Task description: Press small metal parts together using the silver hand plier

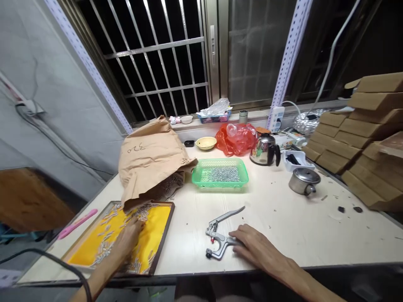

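My left hand [128,240] reaches into a wooden-framed tray with a yellow floor [157,226], its fingers curled down among several small silver metal parts [107,241] scattered there. Whether it holds any of them is hidden. My right hand [252,246] rests on the white table [283,218], fingers laid over the handle of grey metal hand pliers [220,235] that lie flat, jaws pointing away. A brown paper sack [151,163] leans over the tray's far end, spilling more parts.
A green plastic basket [220,174] of metal parts sits mid-table. Behind it are a yellow bowl [206,143], a red plastic bag [236,138], a steel kettle [265,150] and a small lidded pot [304,181]. Cardboard boxes [362,138] stack at right. A pink tool [77,223] lies left.
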Demonstrator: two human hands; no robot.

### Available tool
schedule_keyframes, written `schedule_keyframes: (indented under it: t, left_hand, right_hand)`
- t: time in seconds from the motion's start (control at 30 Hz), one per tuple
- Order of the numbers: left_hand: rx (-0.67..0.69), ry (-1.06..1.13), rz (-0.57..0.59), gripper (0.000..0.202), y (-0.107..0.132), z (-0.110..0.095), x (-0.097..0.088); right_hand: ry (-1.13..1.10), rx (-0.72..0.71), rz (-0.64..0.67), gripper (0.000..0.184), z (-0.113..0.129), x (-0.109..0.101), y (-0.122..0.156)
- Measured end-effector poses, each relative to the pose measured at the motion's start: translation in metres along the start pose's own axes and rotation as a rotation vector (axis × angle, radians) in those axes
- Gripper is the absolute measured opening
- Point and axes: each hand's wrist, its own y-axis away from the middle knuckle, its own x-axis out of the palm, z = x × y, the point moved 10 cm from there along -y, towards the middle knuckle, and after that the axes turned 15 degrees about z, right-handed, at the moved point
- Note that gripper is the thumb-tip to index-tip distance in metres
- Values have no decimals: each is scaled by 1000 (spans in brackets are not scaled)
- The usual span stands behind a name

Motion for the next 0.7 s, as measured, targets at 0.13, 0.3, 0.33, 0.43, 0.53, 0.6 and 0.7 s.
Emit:
schedule_keyframes:
  t: [0.13,0.3,0.33,0.43,0.53,0.6,0.7]
  left_hand:
    - [3,-134,2,24,3,-10,-9]
    - [-34,316,-57,18,12,-57,-29]
    - [-21,494,-1,23,14,-76,-21]
    - [24,948,261,41,21,-146,19]
    - [13,1167,397,48,24,-194,51]
    - [-1,1216,452,49,22,-209,66]
    - [-15,1220,509,50,17,-217,80]
  right_hand:
    - [42,54,45,25,0,10,-4]
    - [148,120,71,17,0,9,-11]
    - [166,129,81,16,0,9,-13]
    - [205,142,105,15,-3,10,-15]
    - [223,142,100,14,-5,11,-16]
    - [235,140,89,12,-6,13,-15]
    - [250,138,75,9,-7,14,-16]
